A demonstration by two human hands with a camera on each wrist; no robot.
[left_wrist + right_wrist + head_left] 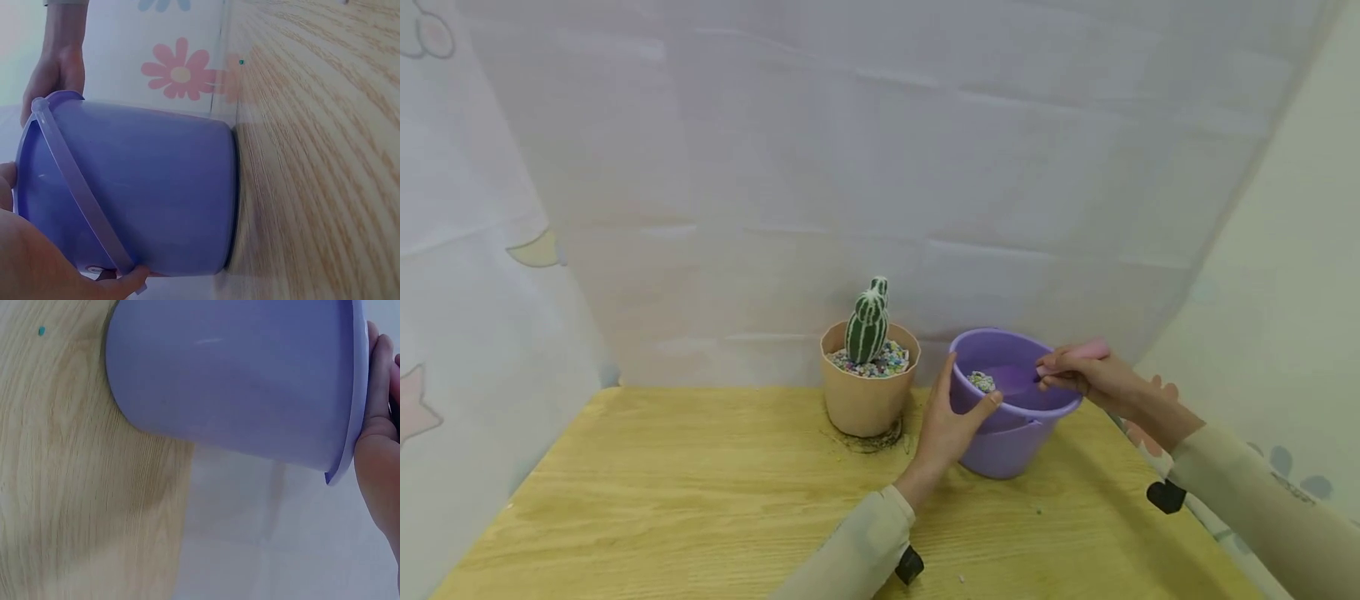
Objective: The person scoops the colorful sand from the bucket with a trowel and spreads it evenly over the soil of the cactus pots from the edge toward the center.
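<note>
The purple plastic bucket (1009, 433) stands upright on the wooden table (700, 500), near the table's right rear corner. The left hand (946, 425) grips the bucket's near-left side: thumb hooked over the rim, fingers against the outer wall. The right hand (1086, 379) is positioned over the far-right rim, its fingers closed around a pink handle (1086, 350) whose lower end points into the bucket; the tool's working end cannot be made out. A small heap of multicoloured gravel (981, 382) lies inside the bucket against the left wall.

Just beside the bucket, on its left, stands a tan flowerpot (865, 404) containing a green striped cactus (868, 325) bedded in the same coloured gravel. A ring of dark soil (872, 440) surrounds the pot base. A white curtain (850, 167) hangs behind the table.
</note>
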